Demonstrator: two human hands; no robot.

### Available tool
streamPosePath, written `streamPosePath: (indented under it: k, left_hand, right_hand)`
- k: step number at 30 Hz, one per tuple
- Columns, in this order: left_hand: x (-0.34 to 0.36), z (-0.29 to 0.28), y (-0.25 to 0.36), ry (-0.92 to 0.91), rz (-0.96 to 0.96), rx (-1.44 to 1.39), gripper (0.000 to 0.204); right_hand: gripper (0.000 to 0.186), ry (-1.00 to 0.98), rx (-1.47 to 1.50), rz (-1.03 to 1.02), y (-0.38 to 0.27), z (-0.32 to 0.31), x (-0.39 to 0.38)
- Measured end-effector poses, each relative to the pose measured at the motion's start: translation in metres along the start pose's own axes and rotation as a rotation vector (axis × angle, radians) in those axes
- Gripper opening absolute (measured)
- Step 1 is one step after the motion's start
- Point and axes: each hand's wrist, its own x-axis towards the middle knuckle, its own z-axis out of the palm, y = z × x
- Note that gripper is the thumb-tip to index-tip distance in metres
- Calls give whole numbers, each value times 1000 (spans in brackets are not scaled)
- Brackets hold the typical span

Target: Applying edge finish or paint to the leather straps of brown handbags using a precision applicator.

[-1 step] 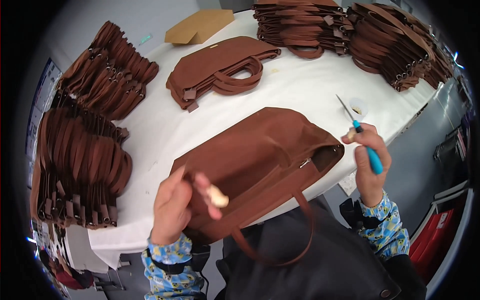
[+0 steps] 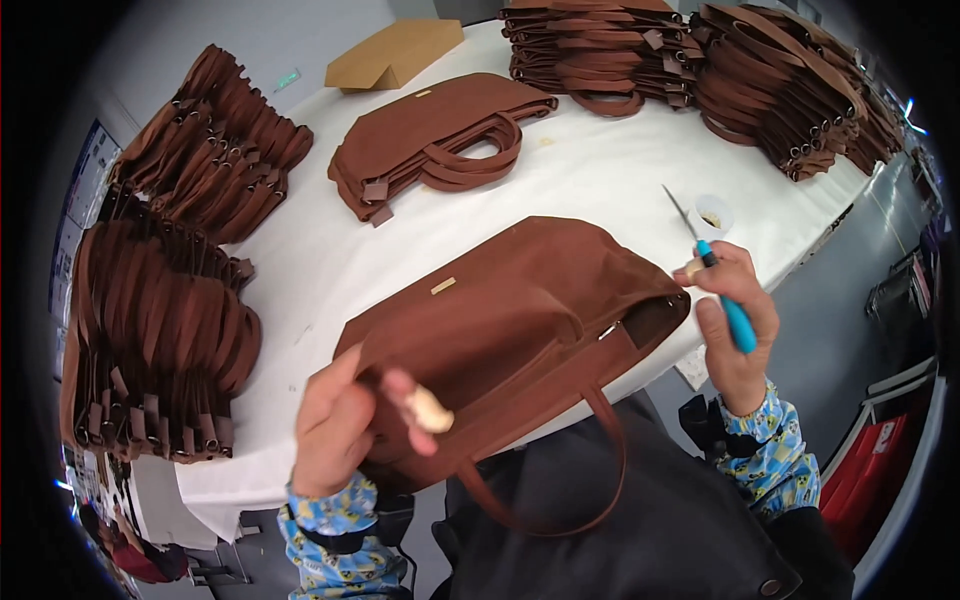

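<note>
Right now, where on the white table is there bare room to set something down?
Bare white table shows between the left stacks and the open bag in front, and between the flat-lying bags and the small white cup. Stacked brown bags crowd the left edge and far right.

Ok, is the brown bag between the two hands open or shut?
Open: the brown bag's sides stand apart, and its dark interior shows at the end nearest the right hand.
</note>
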Motion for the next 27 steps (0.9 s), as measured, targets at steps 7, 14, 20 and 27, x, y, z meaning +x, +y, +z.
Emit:
streamPosePath:
  k: [7,14,20,27]
  left_hand:
    - [30,-37,-43,242,-206,43,40]
    - [46,-33,-69,365,-213,383,36]
    - [41,-34,-62,477,-61,582,31]
    - [62,-12,-55,557,229,1079,33]
  right_hand:
    - [28,-211,-54,133,0,30,-1]
    - [20,-131,-147,331,33,54,-31]
    - [19,-163,14,387,11,40,-24]
    - [25,-154,39,432,12,30,-38]
